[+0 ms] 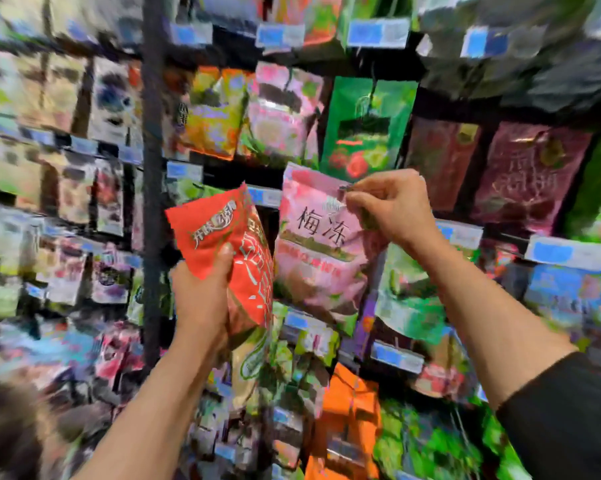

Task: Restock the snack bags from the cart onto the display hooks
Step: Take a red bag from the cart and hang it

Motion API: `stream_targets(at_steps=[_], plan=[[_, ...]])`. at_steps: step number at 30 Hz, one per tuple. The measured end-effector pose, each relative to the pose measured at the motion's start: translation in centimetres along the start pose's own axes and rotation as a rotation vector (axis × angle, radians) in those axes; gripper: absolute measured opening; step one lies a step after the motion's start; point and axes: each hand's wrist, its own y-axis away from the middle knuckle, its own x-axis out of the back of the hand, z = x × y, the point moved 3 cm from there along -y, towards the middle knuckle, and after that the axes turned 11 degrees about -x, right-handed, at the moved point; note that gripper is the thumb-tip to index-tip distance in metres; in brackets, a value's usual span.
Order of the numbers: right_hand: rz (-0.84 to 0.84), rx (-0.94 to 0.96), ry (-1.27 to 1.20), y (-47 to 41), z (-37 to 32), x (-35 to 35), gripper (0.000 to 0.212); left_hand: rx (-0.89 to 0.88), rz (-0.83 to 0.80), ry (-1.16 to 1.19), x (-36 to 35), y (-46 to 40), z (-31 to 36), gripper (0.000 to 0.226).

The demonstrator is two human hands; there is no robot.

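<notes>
Nearest us, the left hand (205, 289) grips a red snack bag (230, 258) by its lower half, thumb pressed flat on the front, bag standing upright with its long axis vertical and a slight lean toward the display. It waits low and to the left, clear of the hooks.

Just beyond and higher, the right hand (392, 206) is the one at work: fingers curled, pinching the top right corner of a pink snack bag (320, 244) right up at the display. That bag hangs long-axis down, its top edge tilted, dark characters across a pale pink front, a darker band below them. The pinch sits at the bag's top, where a hang hole would be, though blur hides both hole and hook tip. My read: the bag has to travel straight away from the hand, into the display, with the hole lined up on the hook.

Farther back, a green bag (368, 123) hangs above, blue price tags (565, 252) line the rails, everything else smeared.
</notes>
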Motion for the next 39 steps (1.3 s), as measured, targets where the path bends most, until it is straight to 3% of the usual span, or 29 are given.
stream_targets(at_steps=[8,15,20,28,31,35,39], plan=[[-0.036,-0.048,-0.249,-12.6,-3.0,-2.6,0.015,-0.182,0.106,-0.05,-1.7,-5.2,0.9,0.014],[-0.046,-0.057,-0.394,-20.4,-5.1,-5.0,0.025,-0.256,0.084,-0.064,-3.2,-8.4,1.7,0.024],[0.007,-0.1,-0.409,-24.9,-5.5,-7.8,0.029,-0.19,0.015,0.026,-3.1,-12.4,0.9,0.011],[0.124,-0.251,-0.423,-31.4,-4.5,-11.1,0.027,-0.062,-0.128,0.158,-4.3,-18.4,-1.6,0.014],[0.199,-0.238,-0.417,-33.4,-3.9,-11.5,0.011,0.009,-0.171,0.209,-4.9,-20.2,-2.4,0.011],[0.271,-0.233,-0.461,-35.2,-2.6,-12.0,0.038,0.062,-0.242,0.281,-5.7,-21.5,-3.7,0.013],[0.273,-0.233,-0.488,-34.6,-2.8,-11.8,0.036,0.119,-0.29,0.345,-6.1,-21.9,-4.8,0.023]])
